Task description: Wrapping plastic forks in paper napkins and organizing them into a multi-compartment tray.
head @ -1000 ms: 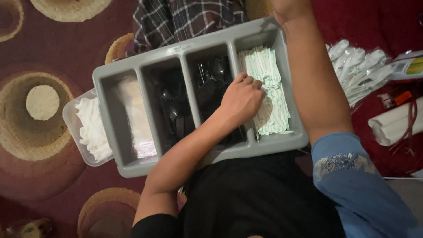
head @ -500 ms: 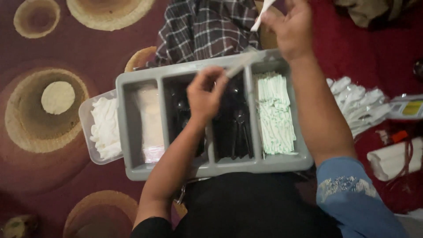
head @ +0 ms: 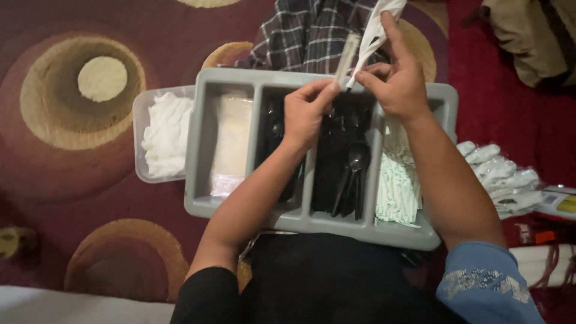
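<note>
A grey four-compartment tray (head: 201, 144) rests on my lap. Its right compartment holds small green-and-white paper packets (head: 397, 186), the two middle ones hold black plastic cutlery (head: 348, 174), and the left one holds clear-wrapped items (head: 231, 141). My left hand (head: 306, 111) hovers over the middle of the tray, pinching a slim paper packet (head: 348, 51) that points up. My right hand (head: 396, 81) is beside it, gripping a thin clear plastic sleeve (head: 375, 30). The packet's lower end meets the sleeve's mouth between the two hands.
A clear tub of white folded pieces (head: 165, 135) sits against the tray's left side. Several wrapped white spoons (head: 501, 180) lie on the red carpet to the right. A checked cloth (head: 306, 30) lies beyond the tray, with a tan bag (head: 534, 36) at the top right.
My left hand left the packet compartment holding one packet and rose toward my right hand. The right hand came down and in with the plastic sleeve. The view shifted, so the tray now sits further left.
</note>
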